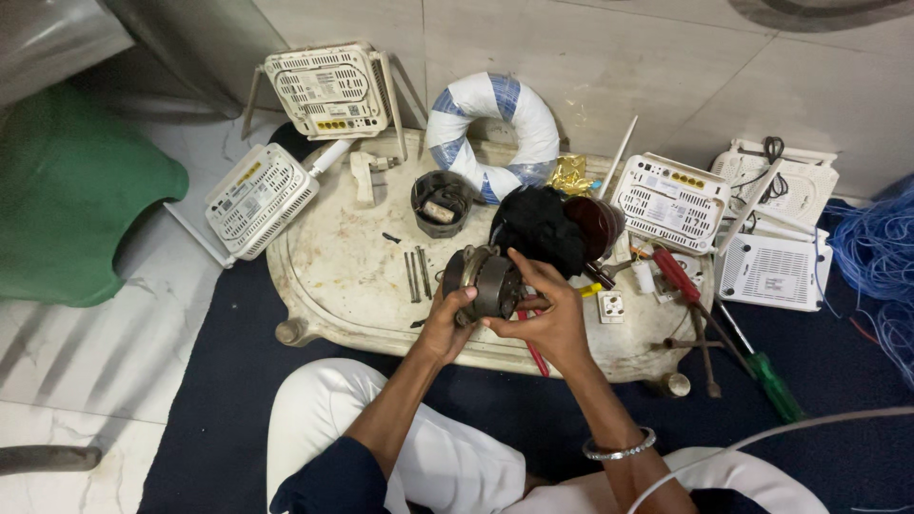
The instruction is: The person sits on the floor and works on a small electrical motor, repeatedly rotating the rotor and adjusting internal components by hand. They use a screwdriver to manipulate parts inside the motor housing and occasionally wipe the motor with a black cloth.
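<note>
At the far left a green plastic stool stood on the tiled floor, and beside it a white router leaned against the edge of the worn cream tray-like table. Another white router sat just behind that table. On the table lay a few loose bolts and, behind them, a dark round metal housing, with a coil wrapped in white and blue tape farther back.

Your left hand gripped the round metal motor part from below, fingers curled around its rim, holding it just above the table's near edge. Your right hand closed on the same part from the right side, fingertips pressed to its face; a silver bangle sat on that wrist. A black cloth lay just behind the part.

Farther right were a red-handled screwdriver, a green-handled screwdriver, more white routers, and a tangle of blue cable.
</note>
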